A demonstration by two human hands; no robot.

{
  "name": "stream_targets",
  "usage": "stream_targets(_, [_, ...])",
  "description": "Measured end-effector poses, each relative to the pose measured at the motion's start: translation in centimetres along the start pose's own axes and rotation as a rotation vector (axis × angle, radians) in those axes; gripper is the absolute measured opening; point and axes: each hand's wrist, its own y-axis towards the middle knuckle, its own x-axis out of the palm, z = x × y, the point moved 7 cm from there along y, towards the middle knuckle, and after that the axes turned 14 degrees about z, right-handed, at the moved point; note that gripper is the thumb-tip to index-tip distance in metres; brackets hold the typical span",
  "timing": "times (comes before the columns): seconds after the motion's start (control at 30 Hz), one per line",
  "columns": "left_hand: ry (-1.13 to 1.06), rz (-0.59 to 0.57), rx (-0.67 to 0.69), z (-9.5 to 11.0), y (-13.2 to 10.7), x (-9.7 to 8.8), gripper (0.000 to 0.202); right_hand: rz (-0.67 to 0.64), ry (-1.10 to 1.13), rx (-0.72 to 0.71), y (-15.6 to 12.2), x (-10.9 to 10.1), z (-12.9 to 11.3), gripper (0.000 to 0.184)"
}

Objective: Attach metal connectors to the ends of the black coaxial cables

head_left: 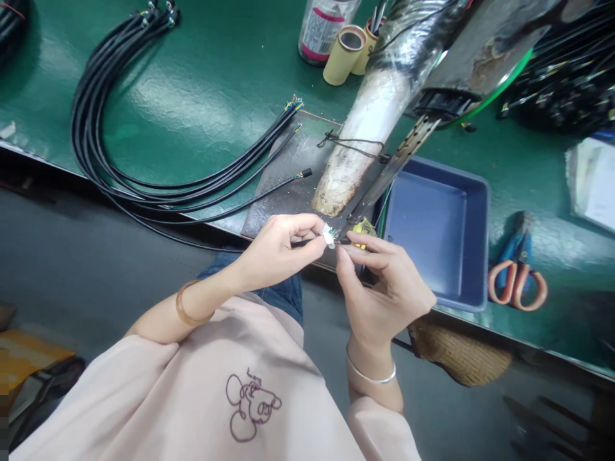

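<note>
My left hand (298,246) pinches the end of a black cable, where fine coloured wires (335,235) fan out beside a bit of white material (328,236) at the fingertips. Close against those wires, my right hand (384,275) has its thumb and fingers closed on a small dark piece (344,241), partly hidden. Just above both hands is the lower tip of a metal soldering tool (353,216) on a stand. A yellow scrap (365,228) lies behind my right fingers. More black cables (192,203) curve away to the left, several with stripped coloured ends; one carries a black connector (306,173).
A foil-wrapped duct (375,121) slants down over the dark work plate (273,186). To the right are a blue tray (432,237), orange-handled scissors (516,282) and blue-handled pliers (521,237). A bottle (327,29) and a cream cup (343,57) stand behind.
</note>
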Motion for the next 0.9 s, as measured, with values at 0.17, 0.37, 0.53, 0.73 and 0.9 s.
stream_targets(0.17, [-0.065, -0.013, -0.067, -0.13, -0.02, 0.06, 0.014, -0.029, 0.038, 0.056, -0.24, 0.09, 0.37, 0.019])
stream_targets(0.37, [-0.040, -0.034, -0.099, -0.48, -0.29, 0.20, 0.014, -0.044, 0.044, 0.013, -0.31, 0.18, 0.41, 0.019])
stream_targets(0.53, [-0.015, -0.048, -0.087, -0.50, -0.44, 0.15, 0.016, -0.021, 0.016, -0.052, -0.18, 0.16, 0.25, 0.019])
stream_targets(0.73, [-0.031, -0.057, -0.088, -0.58, -0.33, 0.18, 0.016, -0.013, 0.008, -0.069, -0.27, 0.19, 0.39, 0.019])
stream_targets(0.9, [0.014, -0.040, -0.077, -0.68, -0.13, 0.25, 0.019, -0.003, -0.024, -0.117, -0.26, 0.19, 0.23, 0.018])
